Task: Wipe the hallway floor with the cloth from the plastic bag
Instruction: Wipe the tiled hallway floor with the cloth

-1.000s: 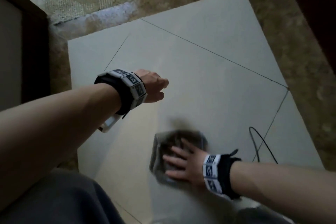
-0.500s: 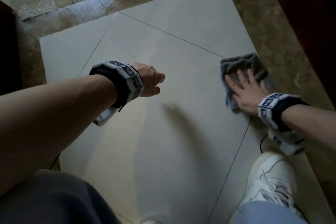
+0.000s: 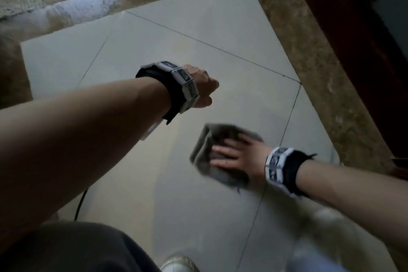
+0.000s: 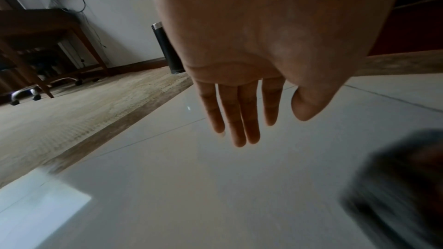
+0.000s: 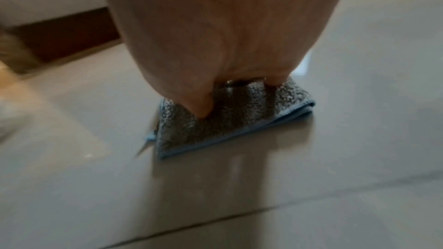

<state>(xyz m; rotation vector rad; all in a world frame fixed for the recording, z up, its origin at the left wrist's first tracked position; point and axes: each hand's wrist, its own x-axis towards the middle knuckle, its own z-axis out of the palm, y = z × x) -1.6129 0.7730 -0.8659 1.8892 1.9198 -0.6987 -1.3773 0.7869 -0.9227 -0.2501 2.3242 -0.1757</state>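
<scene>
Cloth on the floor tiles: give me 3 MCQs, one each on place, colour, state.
1. Where does the cloth lie?
A. on the patterned rug
B. on the pale floor tiles
C. draped over the shoe

2. What colour is the cloth's edge trim?
A. red
B. yellow
C. light blue

3. What is the left hand doing?
A. held above the floor, holding nothing
B. gripping the cloth
C. pressing flat on the tiles

Key:
1 B: the head view shows the cloth flat on the floor tiles, under the right hand.
2 C: the right wrist view shows a light blue border on the folded grey cloth.
3 A: the left wrist view shows its fingers relaxed above the tiles, nothing in them.
</scene>
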